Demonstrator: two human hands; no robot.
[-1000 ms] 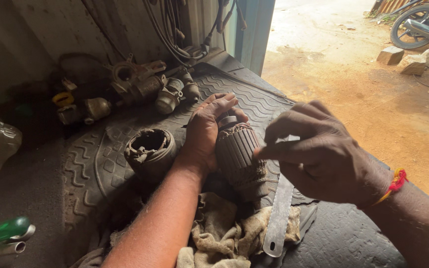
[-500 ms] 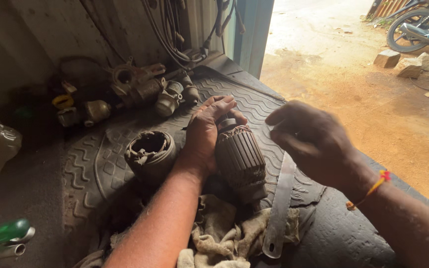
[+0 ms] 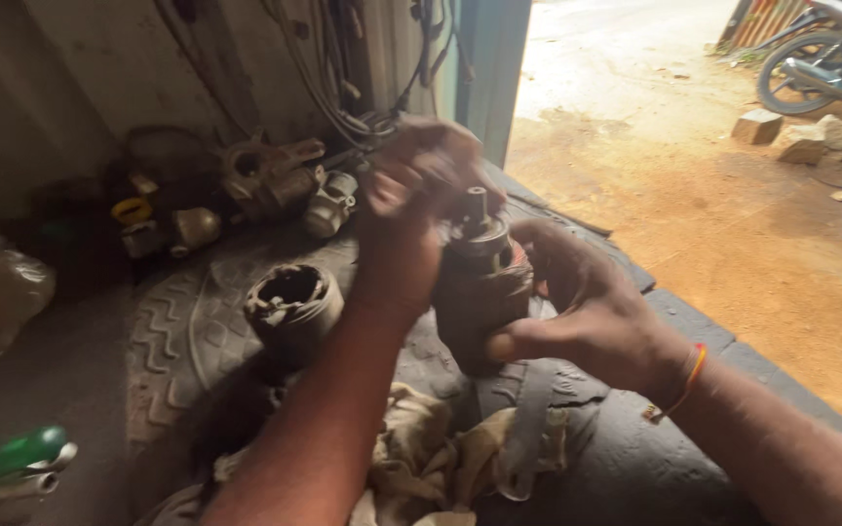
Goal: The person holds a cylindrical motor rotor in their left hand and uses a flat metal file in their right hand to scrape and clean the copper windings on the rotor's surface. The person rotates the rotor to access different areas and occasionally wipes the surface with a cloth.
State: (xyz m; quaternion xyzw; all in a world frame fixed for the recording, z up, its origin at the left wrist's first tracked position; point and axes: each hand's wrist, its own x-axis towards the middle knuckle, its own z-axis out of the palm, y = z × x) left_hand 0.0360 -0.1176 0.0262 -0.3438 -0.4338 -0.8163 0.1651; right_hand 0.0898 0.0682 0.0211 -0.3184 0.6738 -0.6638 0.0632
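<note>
At the centre of the frame I hold a dark, greasy motor armature point(image 3: 479, 292) upright, its stub shaft pointing up, raised just above the worktop point(image 3: 635, 468). My right hand point(image 3: 587, 312) wraps its lower body from the right, fingers closed round it. My left hand point(image 3: 421, 185), blurred, is curled over its top end. Just left stands a hollow cylindrical housing point(image 3: 292, 304) on a ribbed rubber mat point(image 3: 187, 321). Below lies a dirty rag point(image 3: 440, 468) with a flat metal strip point(image 3: 523, 429) across it. A green-handled screwdriver point(image 3: 7, 458) sits lower left.
</note>
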